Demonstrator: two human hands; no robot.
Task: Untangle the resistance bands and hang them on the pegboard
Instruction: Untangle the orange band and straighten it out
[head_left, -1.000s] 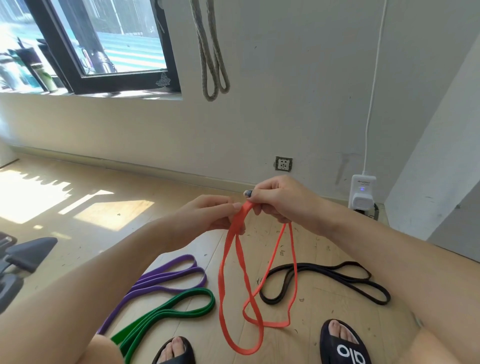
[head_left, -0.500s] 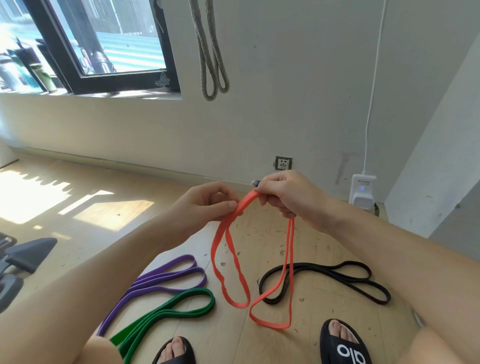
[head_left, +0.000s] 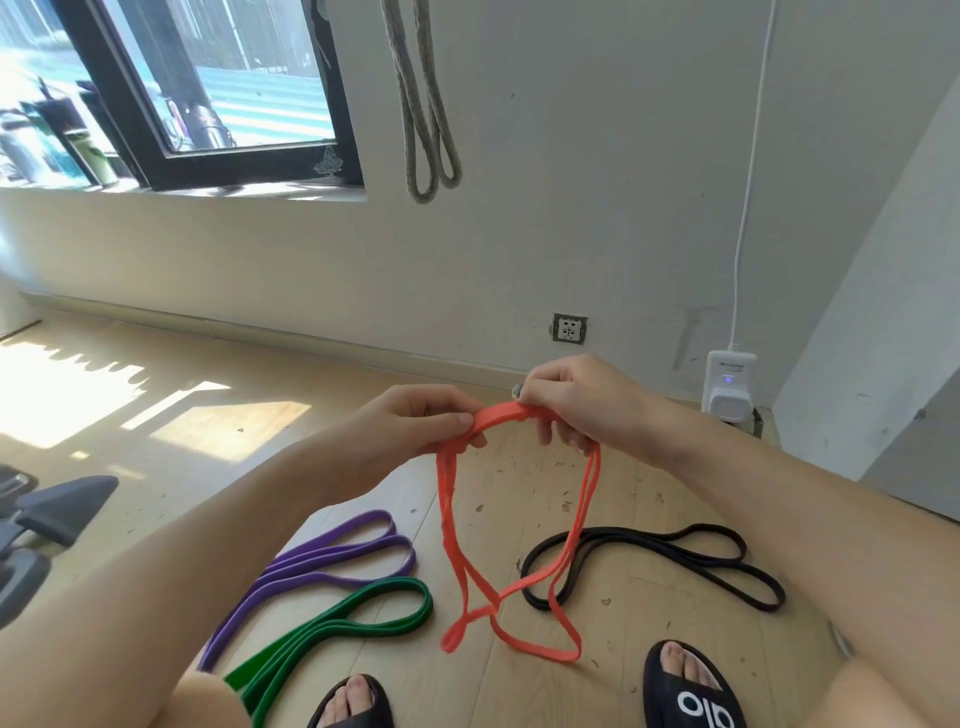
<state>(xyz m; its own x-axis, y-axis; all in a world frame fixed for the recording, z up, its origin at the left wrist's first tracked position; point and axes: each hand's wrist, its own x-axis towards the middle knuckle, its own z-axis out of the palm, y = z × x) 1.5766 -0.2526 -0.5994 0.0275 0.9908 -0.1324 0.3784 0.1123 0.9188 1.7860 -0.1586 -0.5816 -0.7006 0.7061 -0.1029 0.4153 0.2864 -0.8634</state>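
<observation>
Hands both pinch orange band (head_left: 511, 413) at top: left hand (head_left: 410, 426) and right hand (head_left: 576, 400) close together; loops hang crossed above floor (head_left: 156, 441). Purple band (head_left: 332, 553), green band (head_left: 358, 618), black band (head_left: 675, 556) lie on floor

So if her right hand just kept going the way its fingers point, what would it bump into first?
The right hand points leftward along the orange band it pinches, so it would most likely meet the left hand, which grips the same band close by. Depth is hard to judge, but nothing else shows between them.
</observation>
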